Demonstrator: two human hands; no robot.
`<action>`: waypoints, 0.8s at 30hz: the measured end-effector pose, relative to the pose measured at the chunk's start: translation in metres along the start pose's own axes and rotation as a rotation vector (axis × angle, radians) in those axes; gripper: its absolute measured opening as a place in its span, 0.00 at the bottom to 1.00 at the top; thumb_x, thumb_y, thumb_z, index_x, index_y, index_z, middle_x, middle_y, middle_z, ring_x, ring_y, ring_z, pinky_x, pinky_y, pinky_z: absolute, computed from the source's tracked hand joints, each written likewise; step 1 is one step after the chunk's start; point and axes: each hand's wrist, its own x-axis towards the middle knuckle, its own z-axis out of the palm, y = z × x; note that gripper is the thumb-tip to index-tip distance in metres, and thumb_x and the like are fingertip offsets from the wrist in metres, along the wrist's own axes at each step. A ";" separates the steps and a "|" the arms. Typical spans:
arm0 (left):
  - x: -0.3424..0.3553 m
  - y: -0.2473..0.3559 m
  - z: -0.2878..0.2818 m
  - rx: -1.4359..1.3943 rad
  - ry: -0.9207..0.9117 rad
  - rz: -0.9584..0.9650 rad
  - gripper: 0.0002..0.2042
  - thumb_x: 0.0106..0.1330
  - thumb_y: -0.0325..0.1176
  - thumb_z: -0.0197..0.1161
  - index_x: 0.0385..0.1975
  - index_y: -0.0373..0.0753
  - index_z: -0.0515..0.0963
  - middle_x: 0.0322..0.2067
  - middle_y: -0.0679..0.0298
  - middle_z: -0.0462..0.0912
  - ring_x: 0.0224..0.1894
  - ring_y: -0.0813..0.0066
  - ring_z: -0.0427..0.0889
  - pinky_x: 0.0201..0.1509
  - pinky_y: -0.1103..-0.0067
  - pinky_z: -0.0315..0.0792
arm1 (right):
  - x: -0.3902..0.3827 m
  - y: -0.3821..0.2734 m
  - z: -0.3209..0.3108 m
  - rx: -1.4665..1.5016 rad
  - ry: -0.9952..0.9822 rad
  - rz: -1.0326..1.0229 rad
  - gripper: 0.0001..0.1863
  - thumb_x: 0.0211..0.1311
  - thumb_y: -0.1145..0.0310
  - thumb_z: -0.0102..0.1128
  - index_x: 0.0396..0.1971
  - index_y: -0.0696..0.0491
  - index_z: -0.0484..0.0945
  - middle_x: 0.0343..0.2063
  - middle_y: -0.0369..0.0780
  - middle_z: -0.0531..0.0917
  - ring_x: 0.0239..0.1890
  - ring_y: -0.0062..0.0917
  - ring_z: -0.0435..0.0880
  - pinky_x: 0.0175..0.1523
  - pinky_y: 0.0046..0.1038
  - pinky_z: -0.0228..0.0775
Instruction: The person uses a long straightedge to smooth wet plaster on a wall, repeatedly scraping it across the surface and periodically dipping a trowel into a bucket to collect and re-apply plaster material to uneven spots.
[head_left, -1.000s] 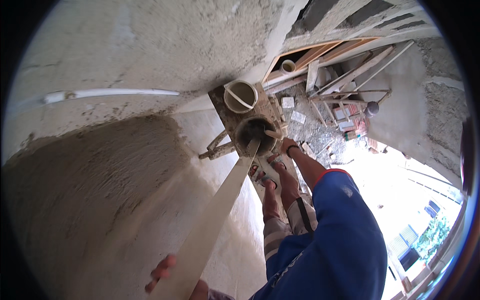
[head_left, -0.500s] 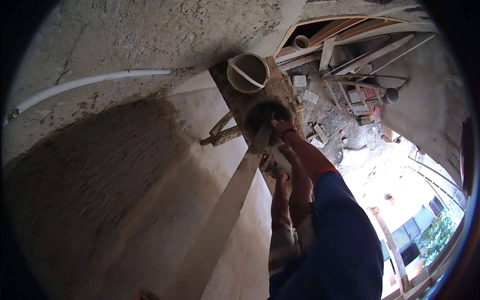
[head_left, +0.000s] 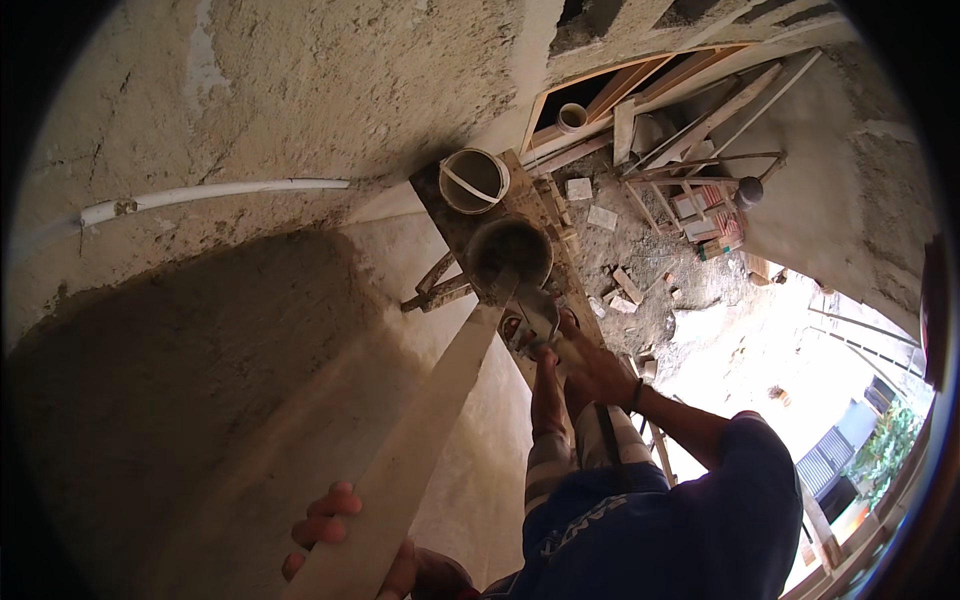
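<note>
My left hand (head_left: 328, 518) is closed around the lower end of a long, flat, pale straightedge (head_left: 425, 420), which slants up toward the buckets. In my right hand (head_left: 602, 375) is a trowel (head_left: 538, 312), its grey blade pointing toward the bucket and lying near the far end of the straightedge. Just beyond the blade, a round mortar bucket (head_left: 545, 262) stands on the scaffold plank, its inside dark. Behind it is a second pale bucket (head_left: 502, 172) with a light strip across its mouth. My feet are on the plank below the trowel, partly hidden by it.
A wooden scaffold plank (head_left: 430, 188) carries both buckets and me. Plaster wall (head_left: 180, 400), damp and dark in part, fills the left, with a white pipe (head_left: 230, 192) along it. Below right lie rubble, bricks (head_left: 602, 218) and timber trestles (head_left: 700, 160).
My right hand has drawn the trowel back out of the near bucket, toward me. My left hand has come into view gripping the straightedge. The whole view has shifted slightly.
</note>
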 end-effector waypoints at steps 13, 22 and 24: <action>0.038 0.053 -0.044 -0.160 -0.102 0.108 0.28 0.55 0.55 0.50 0.50 0.41 0.60 0.37 0.59 0.67 0.38 0.62 0.69 0.46 0.66 0.65 | 0.003 0.085 0.154 -0.033 -0.168 0.320 0.31 0.49 0.60 0.51 0.55 0.51 0.56 0.33 0.48 0.76 0.32 0.42 0.79 0.37 0.36 0.73; 0.062 0.105 -0.065 -0.313 -0.072 0.067 0.21 0.56 0.51 0.50 0.44 0.44 0.65 0.34 0.64 0.70 0.36 0.68 0.69 0.45 0.68 0.65 | 0.110 0.182 0.198 -0.057 -0.246 0.703 0.27 0.48 0.58 0.52 0.49 0.54 0.63 0.42 0.48 0.72 0.39 0.42 0.75 0.43 0.40 0.68; 0.064 0.110 -0.068 -0.346 -0.077 0.067 0.20 0.56 0.50 0.50 0.43 0.44 0.66 0.33 0.66 0.70 0.36 0.69 0.69 0.45 0.68 0.65 | 0.111 0.159 0.180 -0.064 -0.257 0.746 0.27 0.48 0.58 0.52 0.48 0.55 0.64 0.43 0.48 0.71 0.39 0.41 0.75 0.43 0.39 0.68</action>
